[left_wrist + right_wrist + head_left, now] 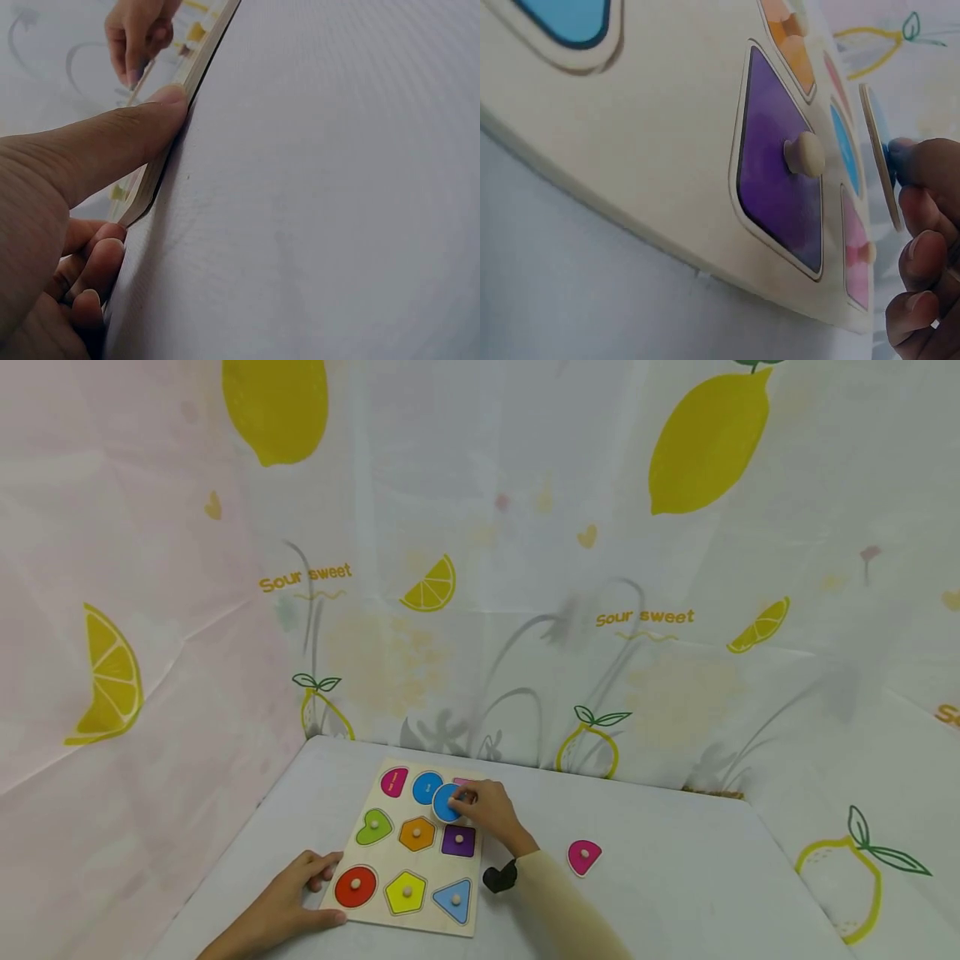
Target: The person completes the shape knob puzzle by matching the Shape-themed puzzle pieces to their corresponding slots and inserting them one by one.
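Observation:
On the white table lies a wooden knob puzzle board [381, 861]. My left hand [288, 893] grips its near-left corner, thumb on the near edge and curled fingers at the left edge. My right hand [487, 810] pinches the knob of a blue round piece [446, 804]. In the right wrist view this blue piece [880, 154] is tilted and apart from the board. Beside it is the blue recess [427, 787], bare of any piece. The magenta recess [393, 782] at the far-left corner is bare too. A pink piece [856, 251] sits in the board, partly hidden by my right hand in the head view.
A loose magenta half-round piece [584, 857] lies on the table right of the board. Seated on the board are a green heart [367, 835], orange hexagon [413, 843], purple square [450, 846], red circle [356, 897], yellow pentagon [406, 903] and blue triangle [456, 912]. Lemon-printed cloth [480, 543] stands behind.

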Demonstrator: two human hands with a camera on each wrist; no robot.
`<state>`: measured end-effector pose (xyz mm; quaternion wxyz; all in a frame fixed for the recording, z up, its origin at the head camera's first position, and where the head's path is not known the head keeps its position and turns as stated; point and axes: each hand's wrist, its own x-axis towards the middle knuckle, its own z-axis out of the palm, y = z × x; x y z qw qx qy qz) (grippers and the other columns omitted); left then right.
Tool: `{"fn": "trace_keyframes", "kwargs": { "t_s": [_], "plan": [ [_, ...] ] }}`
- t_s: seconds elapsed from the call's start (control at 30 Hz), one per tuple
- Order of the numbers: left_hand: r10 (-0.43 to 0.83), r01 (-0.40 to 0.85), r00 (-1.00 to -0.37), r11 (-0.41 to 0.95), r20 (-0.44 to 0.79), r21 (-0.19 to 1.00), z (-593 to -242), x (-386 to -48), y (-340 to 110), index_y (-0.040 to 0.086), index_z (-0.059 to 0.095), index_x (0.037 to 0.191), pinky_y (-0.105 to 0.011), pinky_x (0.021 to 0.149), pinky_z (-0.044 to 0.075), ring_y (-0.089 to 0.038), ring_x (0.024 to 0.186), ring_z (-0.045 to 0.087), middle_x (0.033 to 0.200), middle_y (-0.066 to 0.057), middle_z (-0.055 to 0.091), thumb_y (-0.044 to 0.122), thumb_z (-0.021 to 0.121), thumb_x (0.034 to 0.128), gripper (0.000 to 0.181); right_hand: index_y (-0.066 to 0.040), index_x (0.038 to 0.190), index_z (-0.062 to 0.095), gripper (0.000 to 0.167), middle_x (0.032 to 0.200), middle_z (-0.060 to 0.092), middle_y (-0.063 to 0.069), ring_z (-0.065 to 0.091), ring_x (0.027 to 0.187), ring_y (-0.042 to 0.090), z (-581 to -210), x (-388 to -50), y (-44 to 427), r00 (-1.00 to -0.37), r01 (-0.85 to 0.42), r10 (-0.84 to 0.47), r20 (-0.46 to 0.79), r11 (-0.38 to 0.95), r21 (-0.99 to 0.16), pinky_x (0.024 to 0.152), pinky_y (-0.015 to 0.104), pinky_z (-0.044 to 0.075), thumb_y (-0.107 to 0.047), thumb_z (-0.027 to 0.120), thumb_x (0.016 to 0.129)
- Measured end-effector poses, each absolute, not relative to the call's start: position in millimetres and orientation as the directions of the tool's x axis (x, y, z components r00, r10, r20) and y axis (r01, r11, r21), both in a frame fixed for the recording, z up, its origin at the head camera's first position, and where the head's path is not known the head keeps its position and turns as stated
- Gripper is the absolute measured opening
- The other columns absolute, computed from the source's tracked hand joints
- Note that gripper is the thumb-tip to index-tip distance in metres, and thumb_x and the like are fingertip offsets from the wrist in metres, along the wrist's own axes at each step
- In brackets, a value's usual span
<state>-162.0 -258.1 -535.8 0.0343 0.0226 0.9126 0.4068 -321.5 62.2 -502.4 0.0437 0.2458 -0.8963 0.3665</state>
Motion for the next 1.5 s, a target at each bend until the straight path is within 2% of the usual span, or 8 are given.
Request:
{"fn": "trace_keyframes", "kwargs": {
  "t_s": [0.3, 0.57, 0.93, 1.13, 1.5],
  "plan": [
    [0.104, 0.041, -0.994, 0.653, -0.036, 0.756, -536.2, -162.0, -261.3, 0.002, 0.058, 0.143, -0.023, 0.078, 0.043, -0.013, 0.094, 0.046, 0.100, 0.000, 0.047, 0.037, 0.097, 0.0665, 0.093, -0.017, 0.092, 0.079, 0.012, 0.067, 0.054, -0.011, 0.047, 0.062, 0.005, -508.8, -333.9, 44.3, -0.866, -0.494, -0.424, 0.264, 0.645, -0.583, 0.055, 0.021, 0.040, -0.028, 0.076, 0.095],
    [0.068, 0.001, -0.996, 0.660, -0.057, 0.751, -535.6, -162.3, -259.8, 0.006, 0.059, 0.143, -0.024, 0.079, 0.042, -0.014, 0.095, 0.047, 0.099, 0.000, 0.047, 0.042, 0.098, 0.0627, 0.097, -0.015, 0.095, 0.080, 0.012, 0.068, 0.054, -0.011, 0.047, 0.061, 0.006, -507.5, -336.8, 31.2, -0.869, -0.488, -0.423, 0.257, 0.644, -0.589, 0.054, 0.022, 0.041, -0.026, 0.076, 0.095],
    [0.100, 0.034, -0.994, 0.645, -0.041, 0.763, -535.4, -160.7, -261.7, 0.004, 0.058, 0.144, -0.023, 0.079, 0.043, -0.013, 0.095, 0.047, 0.101, 0.000, 0.048, 0.041, 0.097, 0.0654, 0.095, -0.014, 0.091, 0.080, 0.010, 0.066, 0.053, -0.010, 0.046, 0.059, 0.005, -509.9, -339.9, 16.5, -0.875, -0.479, -0.409, 0.257, 0.660, -0.579, 0.052, 0.023, 0.040, -0.022, 0.076, 0.095],
    [0.080, 0.022, -0.996, 0.665, -0.043, 0.747, -536.3, -161.6, -260.8, 0.005, 0.059, 0.144, -0.023, 0.078, 0.044, -0.013, 0.094, 0.047, 0.099, 0.001, 0.047, 0.041, 0.098, 0.0636, 0.096, -0.011, 0.090, 0.080, 0.009, 0.068, 0.056, -0.008, 0.048, 0.060, 0.006, -510.7, -342.1, 11.7, -0.855, -0.517, -0.420, 0.304, 0.648, -0.559, 0.054, 0.024, 0.043, -0.019, 0.077, 0.093],
    [0.103, 0.048, -0.994, 0.663, -0.027, 0.747, -533.7, -158.5, -259.7, 0.005, 0.059, 0.143, -0.023, 0.077, 0.044, -0.012, 0.094, 0.047, 0.100, 0.000, 0.047, 0.040, 0.097, 0.0661, 0.093, -0.009, 0.093, 0.080, 0.010, 0.072, 0.062, -0.005, 0.053, 0.062, 0.008, -505.9, -347.1, 3.1, -0.876, -0.482, -0.390, 0.283, 0.689, -0.542, 0.058, 0.025, 0.048, -0.019, 0.077, 0.093]
  ]
}}
